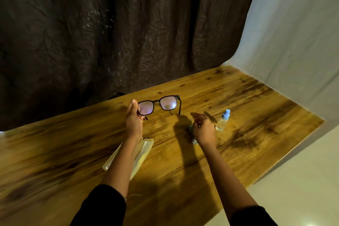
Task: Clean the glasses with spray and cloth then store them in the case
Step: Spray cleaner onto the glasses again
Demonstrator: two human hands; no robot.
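My left hand grips the black-framed glasses by their left rim and holds them up above the wooden table, temples unfolded. My right hand is to the right of them, fingers curled over a bluish cloth that shows only at the hand's edges. A small clear spray bottle with a pale blue cap lies tilted on the table just right of that hand. The translucent glasses case lies open under my left forearm, partly hidden by it.
A dark patterned curtain hangs behind the table's far edge. A white wall borders the right side. The table's right edge drops to a pale floor. A short thread lies near my left sleeve.
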